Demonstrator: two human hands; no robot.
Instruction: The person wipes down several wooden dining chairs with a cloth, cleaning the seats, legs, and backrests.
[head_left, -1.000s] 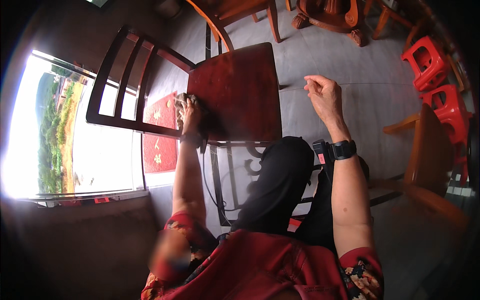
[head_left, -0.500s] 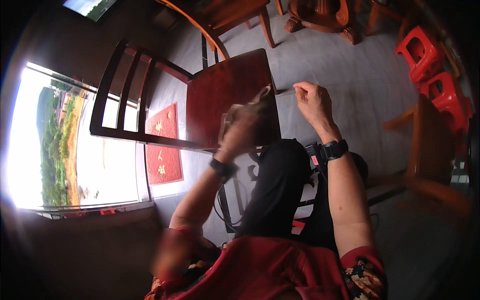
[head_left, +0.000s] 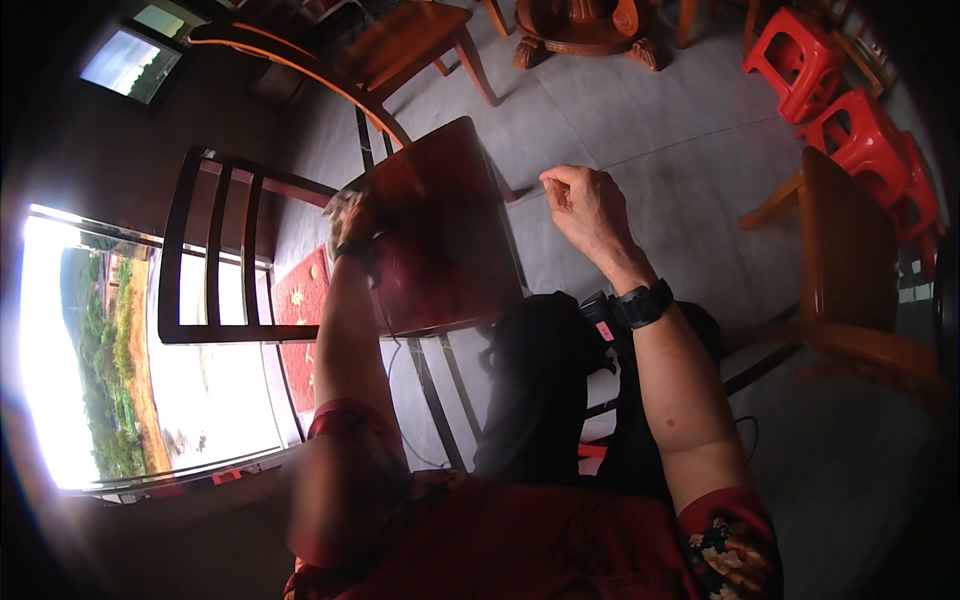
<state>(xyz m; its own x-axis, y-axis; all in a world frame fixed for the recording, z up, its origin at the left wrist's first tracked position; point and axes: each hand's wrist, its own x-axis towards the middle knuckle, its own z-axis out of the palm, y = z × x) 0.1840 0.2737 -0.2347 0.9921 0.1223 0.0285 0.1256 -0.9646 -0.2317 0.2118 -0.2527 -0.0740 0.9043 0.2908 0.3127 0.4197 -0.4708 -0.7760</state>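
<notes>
A dark reddish-brown wooden chair [head_left: 445, 225] stands before me, its slatted back to the left. My left hand [head_left: 350, 222] is at the left edge of its seat, by the backrest. A crumpled greyish cloth [head_left: 336, 204] shows at the fingers of that hand, pressed against the wood; motion blurs it. My right hand [head_left: 592, 212] hangs in the air to the right of the seat, fingers curled in, with nothing visible in them. Each wrist wears a black band.
Orange-brown wooden chairs stand at the far side [head_left: 400, 50] and at the right [head_left: 850, 240]. Red plastic stools [head_left: 800, 65] line the far right. A bright window [head_left: 100, 360] is on the left, with a red mat [head_left: 300, 300] near it. My knees are close to the seat.
My left hand has swept the cloth leftward across the seat, from its right part to the left edge. The right hand keeps its curled pose. The whole view has shifted.
</notes>
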